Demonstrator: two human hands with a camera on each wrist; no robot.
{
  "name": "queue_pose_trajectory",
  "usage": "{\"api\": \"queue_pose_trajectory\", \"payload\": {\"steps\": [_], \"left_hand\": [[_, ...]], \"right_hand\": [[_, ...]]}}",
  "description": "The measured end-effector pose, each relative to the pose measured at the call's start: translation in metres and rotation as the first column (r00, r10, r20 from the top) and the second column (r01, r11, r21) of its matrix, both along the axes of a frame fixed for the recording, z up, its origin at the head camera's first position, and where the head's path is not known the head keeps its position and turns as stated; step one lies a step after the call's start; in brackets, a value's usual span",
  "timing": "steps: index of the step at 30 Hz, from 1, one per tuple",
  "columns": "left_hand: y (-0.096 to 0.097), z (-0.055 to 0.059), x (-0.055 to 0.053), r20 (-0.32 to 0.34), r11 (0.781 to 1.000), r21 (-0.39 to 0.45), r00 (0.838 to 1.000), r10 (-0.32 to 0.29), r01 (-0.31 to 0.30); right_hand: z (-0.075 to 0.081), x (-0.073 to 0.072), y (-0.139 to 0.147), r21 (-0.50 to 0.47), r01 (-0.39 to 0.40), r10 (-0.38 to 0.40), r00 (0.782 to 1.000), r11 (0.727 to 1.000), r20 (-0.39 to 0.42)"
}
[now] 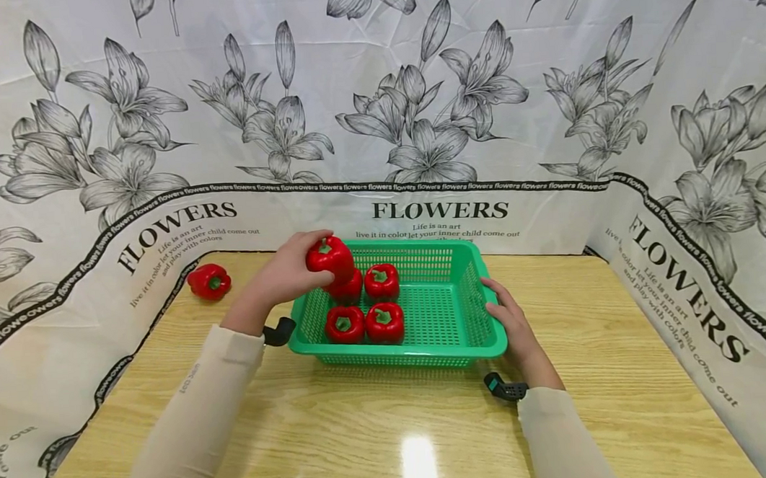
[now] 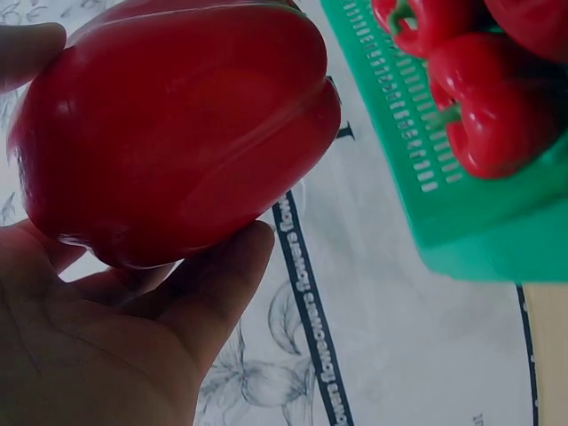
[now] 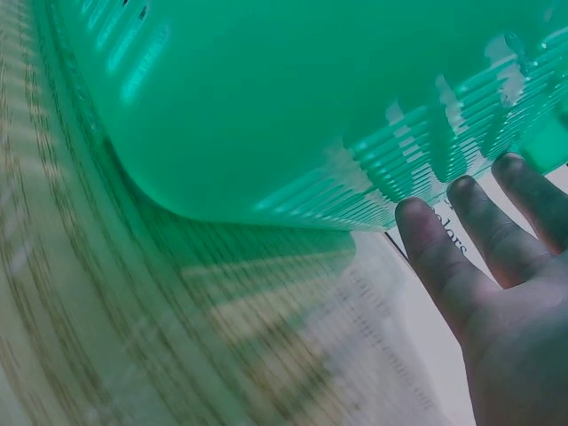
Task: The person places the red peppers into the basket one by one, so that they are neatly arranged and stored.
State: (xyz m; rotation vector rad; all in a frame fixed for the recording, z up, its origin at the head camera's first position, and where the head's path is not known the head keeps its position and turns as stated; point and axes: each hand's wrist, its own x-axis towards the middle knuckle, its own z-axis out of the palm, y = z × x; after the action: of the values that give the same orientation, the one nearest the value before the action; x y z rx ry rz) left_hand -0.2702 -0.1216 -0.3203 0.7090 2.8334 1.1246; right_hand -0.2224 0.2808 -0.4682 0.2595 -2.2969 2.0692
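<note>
My left hand (image 1: pixel 287 269) grips a red bell pepper (image 1: pixel 333 257) above the left end of a green plastic basket (image 1: pixel 437 352). Close up in the left wrist view, thumb and fingers stand on either side of this pepper (image 2: pixel 177 133). Several more red bell peppers (image 1: pixel 384 323) sit in the left half of the basket, one partly hidden behind the held pepper. My right hand (image 1: pixel 512 324) holds the basket's right side, thumb at the rim. In the right wrist view, three fairly straight fingers (image 3: pixel 475 235) lie by the slotted outer wall (image 3: pixel 426 169).
Another red bell pepper (image 1: pixel 209 282) lies on the wooden table (image 1: pixel 341 429) at the far left, outside the basket. A flower-printed cloth (image 1: pixel 437 149) hangs behind the table and along both sides. Each wrist carries a small black camera (image 1: pixel 504 388).
</note>
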Motion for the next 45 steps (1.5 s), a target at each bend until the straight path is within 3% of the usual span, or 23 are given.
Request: {"api": "queue_pose_trajectory", "payload": {"steps": [14,20,28,45], "left_hand": [[0.03,0.003,-0.001,-0.014,0.997,-0.047,0.998,-0.061,0.06],[0.039,0.001,-0.002,-0.013,0.994,-0.027,0.994,-0.105,0.105],[0.049,-0.003,-0.004,-0.062,0.99,-0.057,0.989,-0.135,0.131],[0.077,-0.009,-0.002,0.034,0.974,-0.047,0.975,-0.22,0.222]], "right_hand": [[0.001,0.0,0.0,0.013,-0.002,0.002,1.0,1.0,-0.007],[0.001,0.0,0.0,0.001,-0.012,0.012,1.0,1.0,-0.015],[0.002,-0.001,0.0,0.008,0.0,0.0,1.0,1.0,-0.003],[0.0,0.0,0.001,-0.009,-0.015,0.015,1.0,1.0,-0.021]]}}
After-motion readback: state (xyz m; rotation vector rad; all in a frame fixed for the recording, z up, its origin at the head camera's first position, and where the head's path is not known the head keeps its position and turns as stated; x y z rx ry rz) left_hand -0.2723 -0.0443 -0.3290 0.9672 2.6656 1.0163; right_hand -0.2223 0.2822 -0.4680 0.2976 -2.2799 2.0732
